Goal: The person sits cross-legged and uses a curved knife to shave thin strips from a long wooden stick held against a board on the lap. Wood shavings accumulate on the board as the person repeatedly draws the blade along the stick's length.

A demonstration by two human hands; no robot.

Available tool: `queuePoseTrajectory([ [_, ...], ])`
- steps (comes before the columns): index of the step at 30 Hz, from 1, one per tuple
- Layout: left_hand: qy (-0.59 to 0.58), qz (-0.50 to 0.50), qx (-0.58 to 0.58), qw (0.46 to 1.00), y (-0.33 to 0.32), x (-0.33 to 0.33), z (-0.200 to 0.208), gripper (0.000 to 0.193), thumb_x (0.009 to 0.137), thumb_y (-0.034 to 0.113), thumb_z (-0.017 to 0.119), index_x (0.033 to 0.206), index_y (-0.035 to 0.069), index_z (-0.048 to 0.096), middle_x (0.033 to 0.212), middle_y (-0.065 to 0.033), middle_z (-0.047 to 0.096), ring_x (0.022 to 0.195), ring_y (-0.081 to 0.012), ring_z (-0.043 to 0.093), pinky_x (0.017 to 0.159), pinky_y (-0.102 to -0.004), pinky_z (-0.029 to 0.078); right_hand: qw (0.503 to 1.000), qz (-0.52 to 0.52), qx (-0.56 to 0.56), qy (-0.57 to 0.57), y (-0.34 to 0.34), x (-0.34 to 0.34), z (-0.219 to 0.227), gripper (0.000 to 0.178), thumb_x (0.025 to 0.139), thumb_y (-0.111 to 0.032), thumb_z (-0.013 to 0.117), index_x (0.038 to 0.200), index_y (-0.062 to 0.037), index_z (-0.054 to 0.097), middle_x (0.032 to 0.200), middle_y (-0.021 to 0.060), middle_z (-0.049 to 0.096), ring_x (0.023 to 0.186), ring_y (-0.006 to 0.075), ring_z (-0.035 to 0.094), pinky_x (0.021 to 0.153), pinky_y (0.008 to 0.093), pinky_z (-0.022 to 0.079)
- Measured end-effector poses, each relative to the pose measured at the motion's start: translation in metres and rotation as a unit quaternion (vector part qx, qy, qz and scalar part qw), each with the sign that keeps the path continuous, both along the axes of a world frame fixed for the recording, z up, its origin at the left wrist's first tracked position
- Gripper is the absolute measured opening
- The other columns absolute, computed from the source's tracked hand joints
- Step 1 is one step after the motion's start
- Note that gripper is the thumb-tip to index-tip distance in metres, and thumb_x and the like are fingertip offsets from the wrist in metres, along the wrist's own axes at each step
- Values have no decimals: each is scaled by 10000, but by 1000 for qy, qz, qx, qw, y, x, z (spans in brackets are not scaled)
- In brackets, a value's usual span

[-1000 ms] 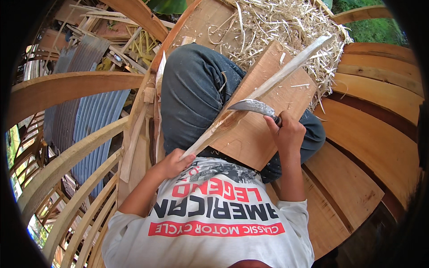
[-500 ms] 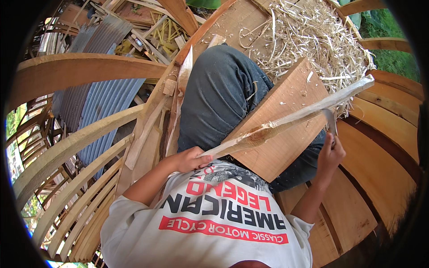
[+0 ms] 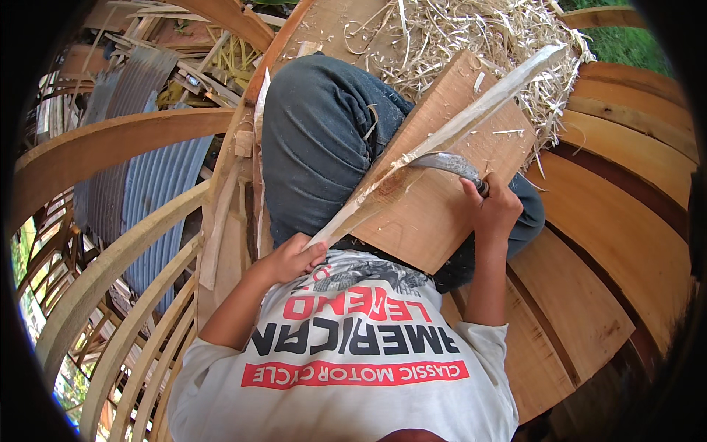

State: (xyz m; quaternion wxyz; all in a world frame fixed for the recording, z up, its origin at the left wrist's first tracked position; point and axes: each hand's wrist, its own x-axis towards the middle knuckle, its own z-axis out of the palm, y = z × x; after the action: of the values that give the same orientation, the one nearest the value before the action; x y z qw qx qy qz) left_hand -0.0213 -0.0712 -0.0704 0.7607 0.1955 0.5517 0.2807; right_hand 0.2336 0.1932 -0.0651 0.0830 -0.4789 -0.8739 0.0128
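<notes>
My left hand (image 3: 298, 256) is closed round the near end of a long pale stick of wood (image 3: 471, 121). The stick slants up and away to the right over a flat wooden board (image 3: 416, 236), which rests tilted across my lap. In my right hand (image 3: 493, 206) is the dark handle of a curved knife (image 3: 445, 162). Its grey blade points left, and the tip meets the stick around its middle, by a rough brownish patch. Small shavings lie on the board's far part.
A heap of curly wood shavings (image 3: 412, 37) lies beyond the board. Curved wooden ribs (image 3: 118, 129) rise on the left, with corrugated metal sheets (image 3: 151, 191) and scrap wood past them. Wide planks (image 3: 596, 214) line the right side. My bent knee (image 3: 317, 132) sits left of the board.
The knife has moved from the stick's far part left and nearer, to about its middle. The stick now points more steeply away. The whole view has shifted a little.
</notes>
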Motion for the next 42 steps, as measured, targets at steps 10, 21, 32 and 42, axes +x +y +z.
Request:
queuePoseTrajectory([
  [10, -114, 7, -33, 993, -7, -8, -7, 570, 942, 600, 404, 631, 122, 411, 541, 59, 338, 441, -35, 293, 410, -192, 250, 985, -24, -133, 110, -13, -9, 14, 407, 792, -351, 722, 636, -33, 520, 500, 137, 476, 479, 332, 514, 467, 400, 382],
  [21, -62, 34, -19, 997, -5, -1, -5, 598, 921, 641, 406, 631, 118, 389, 578, 51, 340, 509, -50, 321, 453, -193, 289, 996, -53, -69, -1, 0, -41, 20, 432, 734, -419, 748, 664, -29, 574, 545, 143, 545, 563, 362, 577, 529, 438, 440],
  [32, -121, 38, -73, 989, 7, -2, -14, 574, 936, 617, 389, 677, 105, 417, 569, 29, 385, 449, -39, 309, 398, -194, 249, 979, -181, -75, 59, 17, -33, -2, 566, 804, -559, 644, 632, -25, 572, 526, 164, 535, 542, 352, 566, 531, 412, 440],
  [42, -156, 61, -80, 983, 3, -9, -16, 566, 956, 580, 385, 715, 71, 449, 570, 21, 386, 460, -45, 301, 409, -199, 238, 988, -53, -120, 85, 24, -46, 53, 564, 812, -523, 662, 603, -12, 546, 479, 103, 497, 444, 269, 508, 460, 376, 397],
])
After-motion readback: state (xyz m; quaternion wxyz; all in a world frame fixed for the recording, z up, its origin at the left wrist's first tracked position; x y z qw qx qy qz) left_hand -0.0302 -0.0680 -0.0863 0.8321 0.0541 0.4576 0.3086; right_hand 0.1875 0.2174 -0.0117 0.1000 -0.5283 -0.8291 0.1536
